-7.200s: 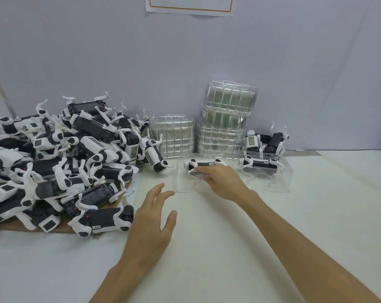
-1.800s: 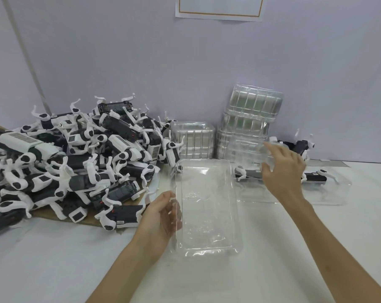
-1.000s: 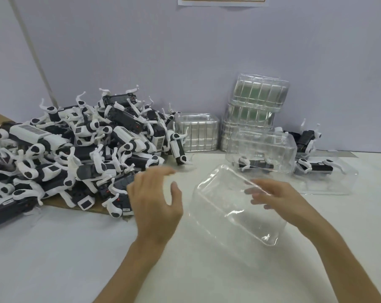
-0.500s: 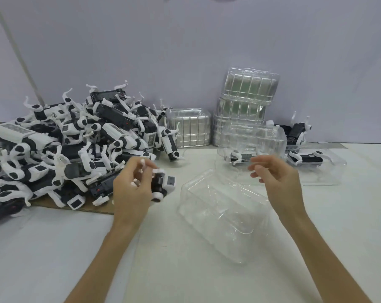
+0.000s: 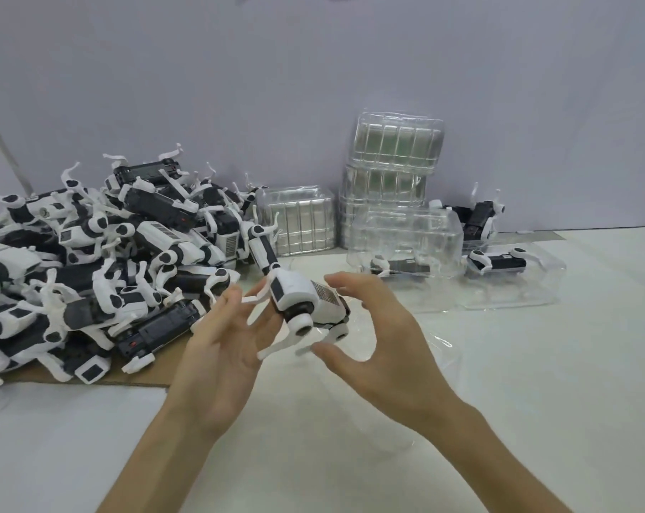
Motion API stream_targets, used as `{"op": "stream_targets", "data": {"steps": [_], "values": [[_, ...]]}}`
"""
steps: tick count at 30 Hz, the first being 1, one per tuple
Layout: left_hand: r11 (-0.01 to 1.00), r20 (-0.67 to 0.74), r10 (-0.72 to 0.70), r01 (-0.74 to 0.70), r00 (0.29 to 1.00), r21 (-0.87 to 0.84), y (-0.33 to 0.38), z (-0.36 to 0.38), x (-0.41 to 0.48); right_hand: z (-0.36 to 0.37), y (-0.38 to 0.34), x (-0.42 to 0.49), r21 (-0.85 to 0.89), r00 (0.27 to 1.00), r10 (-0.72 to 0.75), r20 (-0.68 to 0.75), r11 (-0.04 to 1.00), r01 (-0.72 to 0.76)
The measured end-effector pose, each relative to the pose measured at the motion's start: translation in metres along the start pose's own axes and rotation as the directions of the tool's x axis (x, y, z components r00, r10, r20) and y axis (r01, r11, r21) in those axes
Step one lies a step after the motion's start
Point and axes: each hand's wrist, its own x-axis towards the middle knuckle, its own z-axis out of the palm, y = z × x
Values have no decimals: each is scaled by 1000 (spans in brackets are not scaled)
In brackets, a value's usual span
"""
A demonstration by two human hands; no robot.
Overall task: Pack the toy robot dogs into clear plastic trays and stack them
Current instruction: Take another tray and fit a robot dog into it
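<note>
You are bringing the toy dog (image 5: 308,303) away from the pile (image 5: 110,268), where your left hand (image 5: 221,353) was holding it alone half a second ago, and it is now hanging between both hands just above the near-left end of the empty tray (image 5: 439,344) on the worktop (image 5: 535,383). Your left fingers are lying nearly straight, propping its left end and legs. Your right hand (image 5: 380,335) is coming in, its fingers curving around the other end, though I cannot tell whether they are gripping yet. That suggests you are turning the dog ready for seating. Its long axis is running roughly left to right, dipping slightly to the right. Its legs are pointing down and to the left, with one flank facing you. Which end is the head is not showing.
</note>
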Motion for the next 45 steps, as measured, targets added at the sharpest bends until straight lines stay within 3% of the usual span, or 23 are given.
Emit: {"op": "stream_targets", "data": {"steps": [3, 6, 8, 10, 11, 12, 14, 15, 16, 17, 18, 22, 28, 33, 38, 45], "values": [[998, 49, -42, 45, 998, -54, 1, 3, -3, -3, 4, -1, 31, 999, 23, -32, 999, -22], [996, 104, -64, 70, 993, -53, -1, 1, -4, -3, 6, -2, -33, 996, -59, -62, 998, 57], [1000, 78, -11, 9, 997, 24, -3, -3, -1, -5, 7, -2, 2, 992, -55, -109, 998, 55], [970, 87, 40, -60, 995, 236, -8, -6, 0, -9, 8, 0, 97, 987, 1, -161, 995, 15], [899, 96, 77, -111, 992, 424, -12, -8, 0, -12, 9, 1, 170, 981, 47, -189, 985, -15], [754, 118, 129, -174, 985, 634, -17, -10, -2, -16, 10, 2, 252, 972, 95, -215, 967, -39], [306, 255, 188, -303, 948, 903, -31, -15, -4, -24, 13, 5, 383, 947, 182, -264, 921, -70], [106, 339, 152, -356, 929, 928, -38, -18, -4, -28, 15, 6, 424, 935, 214, -283, 902, -79], [-16, 387, 82, -387, 918, 922, -45, -20, -3, -32, 18, 7, 455, 925, 241, -295, 886, -86], [-74, 396, 23, -393, 918, 917, -50, -20, -3, -35, 21, 8, 479, 916, 268, -299, 872, -98], [-94, 393, 2, -391, 920, 916, -53, -20, -2, -37, 25, 9, 502, 906, 303, -295, 856, -123], [-127, 428, 148, -412, 892, 902, -47, -20, -3, -40, 34, 12, 557, 855, 454, -251, 790, -256], [158, 318, 251, -363, 914, 918, -38, -15, -5, -38, 42, 7, 336, 893, 392, -221, 890, -308], [114, 240, 49, -244, 970, 963, -39, -23, -3, -37, 42, 5, 216, 914, 367, -171, 920, -328], [48, 194, 88, -198, 977, 979, -38, -27, -1, -49, 46, 4, 163, 932, 356, -62, 925, -342], [34, 189, 75, -192, 979, 981, -39, -25, -2, -42, 49, 2, 13, 946, 323, 40, 946, -323]]}}
